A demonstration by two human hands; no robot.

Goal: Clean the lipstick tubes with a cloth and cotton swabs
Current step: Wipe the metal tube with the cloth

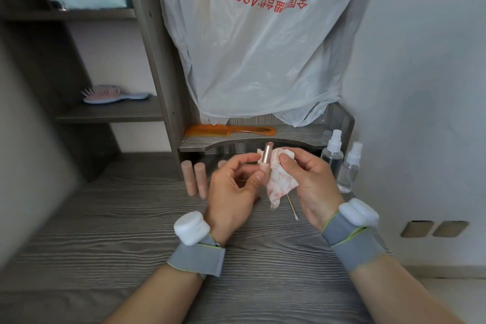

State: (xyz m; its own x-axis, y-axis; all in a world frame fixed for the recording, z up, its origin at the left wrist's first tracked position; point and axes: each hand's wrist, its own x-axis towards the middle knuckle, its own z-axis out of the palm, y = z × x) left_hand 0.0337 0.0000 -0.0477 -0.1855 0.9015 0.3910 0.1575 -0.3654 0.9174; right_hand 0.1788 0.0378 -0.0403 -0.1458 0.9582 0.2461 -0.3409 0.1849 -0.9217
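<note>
Centre frame, the left hand (234, 187) pinches the lipstick tube (267, 155) near its base and stands it upright, so the metallic barrel is bare for wiping. The right hand (307, 179) grips the red-stained cloth (280, 181), fingers (285, 159) bunching it right against the tube's side, and I'd call it mid-wipe. A cotton swab (292, 208) lies on the grey wood-grain table (131, 213) just below the cloth, likely kept handy for crevices. More tubes (196, 179) stand left of the hands, spray bottles (332, 158) sit at right, and a plastic bag (257, 47) hangs above.
</note>
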